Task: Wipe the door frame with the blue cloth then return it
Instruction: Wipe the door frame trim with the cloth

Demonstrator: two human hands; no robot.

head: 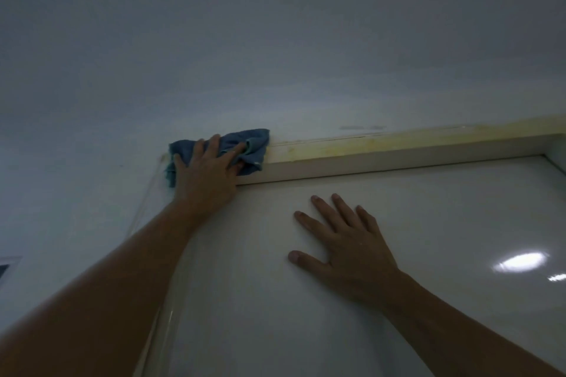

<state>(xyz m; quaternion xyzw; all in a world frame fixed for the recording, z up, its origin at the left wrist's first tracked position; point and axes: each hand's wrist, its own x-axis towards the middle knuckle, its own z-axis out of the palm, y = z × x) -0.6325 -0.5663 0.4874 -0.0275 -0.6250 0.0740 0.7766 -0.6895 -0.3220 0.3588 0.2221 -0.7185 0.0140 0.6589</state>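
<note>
Left hand (pixel 205 174) gripping bunched blue cloth (pixel 254 144) on door frame (pixel 367 159) corner, right hand (pixel 352 248) spread flat on door (pixel 428 239)

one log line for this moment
step: wipe | left hand: holds blue cloth against door frame top corner | right hand: flat on door

Head view, tilted upward, near door frame (pixel 398 159)
</note>
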